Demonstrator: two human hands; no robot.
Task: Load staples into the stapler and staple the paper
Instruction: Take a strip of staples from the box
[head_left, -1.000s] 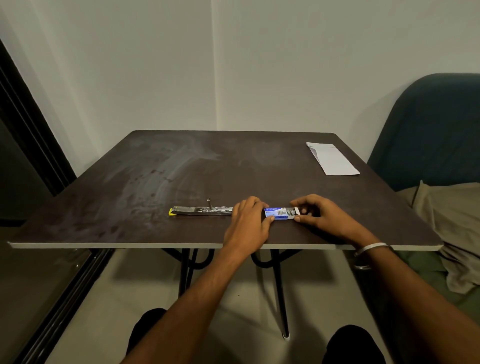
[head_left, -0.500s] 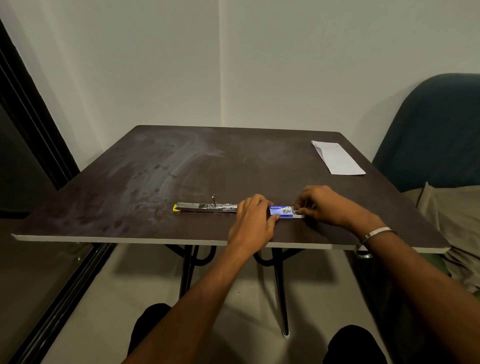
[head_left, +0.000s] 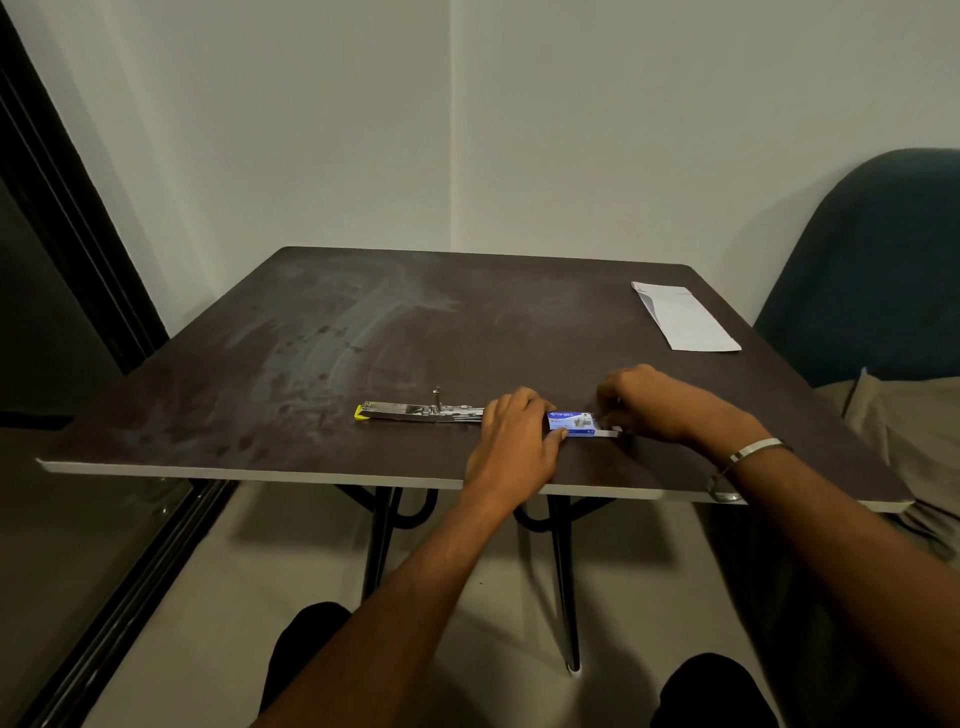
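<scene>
A metal stapler (head_left: 415, 411) with a yellow tip lies swung flat open on the dark table (head_left: 363, 332), near its front edge. Just right of it is a small blue staple box (head_left: 571, 422) with its white inner tray slid partly out to the right. My left hand (head_left: 514, 441) pinches the box's left end. My right hand (head_left: 654, 402) has its fingertips at the tray's protruding end; what they hold is hidden. A folded white paper (head_left: 680, 317) lies at the table's far right corner.
A dark blue chair back (head_left: 872, 270) and beige cloth (head_left: 904, 441) stand right of the table. A dark door frame (head_left: 67, 249) runs along the left. My knees show below the table's front edge.
My right hand has moved up and curled over the tray's end, and the white tray sticks out a little further. The left hand stays on the box.
</scene>
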